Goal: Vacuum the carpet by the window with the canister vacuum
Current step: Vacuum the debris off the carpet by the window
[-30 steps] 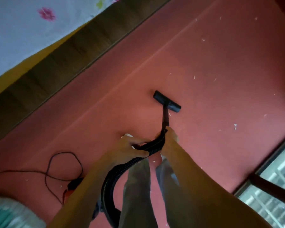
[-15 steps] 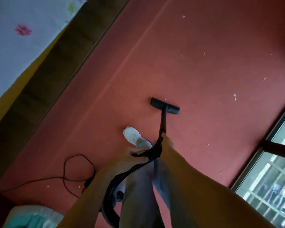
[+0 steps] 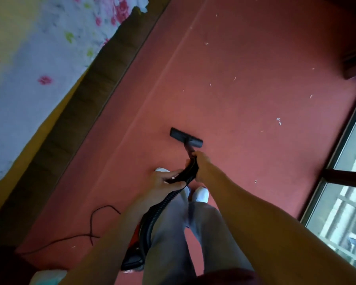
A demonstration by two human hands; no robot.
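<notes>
Open carpet [image 3: 244,64] ahead and right of the nozzle [image 3: 186,138], only small white scraps [image 3: 278,120] on it; left side bounded by the wooden bed frame [image 3: 103,83]; right side bounded by the window frame [image 3: 345,136] with a dark bar [image 3: 345,176] jutting in; dark furniture [image 3: 355,58] blocks the far right corner; power cord [image 3: 95,227] loops on the carpet behind left; 2 white shoes [image 3: 200,194] just behind the nozzle.

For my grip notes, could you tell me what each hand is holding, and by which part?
Both hold the vacuum: the right hand grips the wand's upper end, behind the floor nozzle; the left hand grips the ribbed hose just below.
</notes>
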